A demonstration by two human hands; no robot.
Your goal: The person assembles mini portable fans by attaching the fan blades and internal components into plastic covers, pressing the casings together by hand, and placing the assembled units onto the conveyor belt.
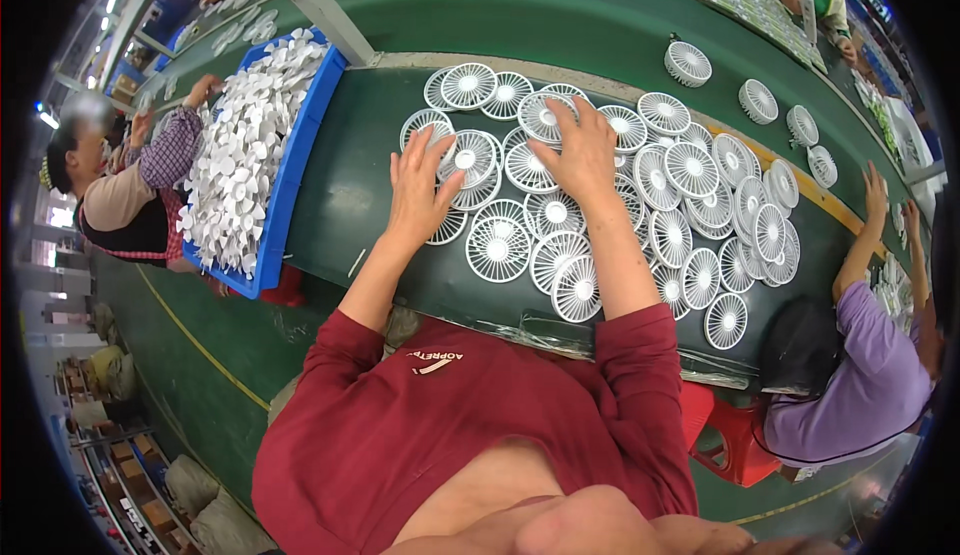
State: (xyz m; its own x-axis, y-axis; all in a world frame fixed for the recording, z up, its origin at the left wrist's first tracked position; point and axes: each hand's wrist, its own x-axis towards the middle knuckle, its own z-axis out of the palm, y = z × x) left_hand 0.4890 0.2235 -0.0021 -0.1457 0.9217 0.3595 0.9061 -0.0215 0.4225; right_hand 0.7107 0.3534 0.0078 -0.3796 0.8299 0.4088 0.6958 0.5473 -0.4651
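White round fan grilles lie loose and overlapping on the dark green bench in front of me. My left hand [418, 185] is open at the left edge of the spread, its fingers apart over one grille [428, 127] and its thumb beside another grille [470, 158]. My right hand [582, 153] is open too, fingers spread, over the rim of a grille [540, 115] farther back. Whether the fingertips press on the grilles or hover just above, I cannot tell. More grilles [690, 170] are heaped to the right of my right forearm.
A blue bin [290, 170] full of white fan blades [240, 145] stands at the left, a person beside it. Several caged fan parts [688, 63] sit on the green conveyor [560, 15] beyond the bench [350, 170]. A person in purple [850, 375] works at the right.
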